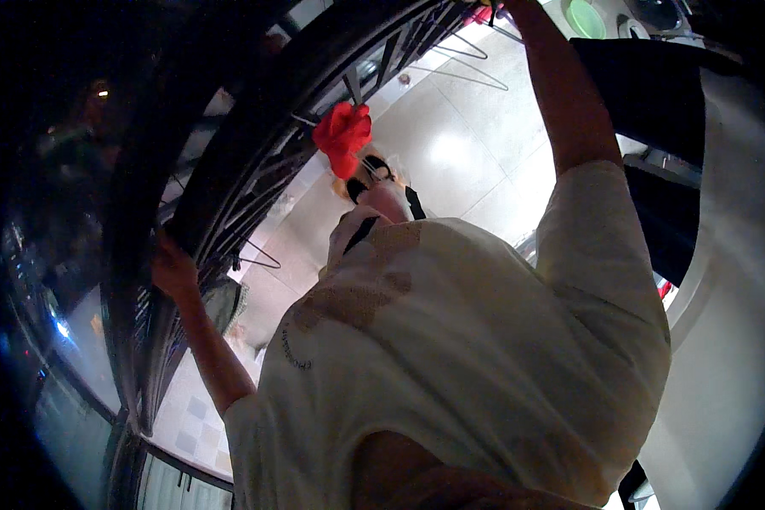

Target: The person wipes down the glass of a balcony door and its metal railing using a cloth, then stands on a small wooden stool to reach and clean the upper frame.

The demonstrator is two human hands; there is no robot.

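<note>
My left hand (174,268) is at a dark rail (197,200) on the left side, with fingers curled against it and partly lost in shadow. My right arm reaches to the top edge, where the right hand (501,7) is mostly cut off. Beside that hand shows a bit of pink-red material (483,14), and whether it is held cannot be seen. Thin wire hangers (463,72) hang from the rack below it. A bright red, crumpled cloth or flower-like item (344,138) hangs by the rails between my arms.
Another hanger (262,255) sticks out near my left forearm. Pale floor tiles (450,149) lie below, around my feet. At the upper right are a green basin (586,19) and dark hanging cloth or panels (654,102). A pale curved surface (731,280) runs along the right.
</note>
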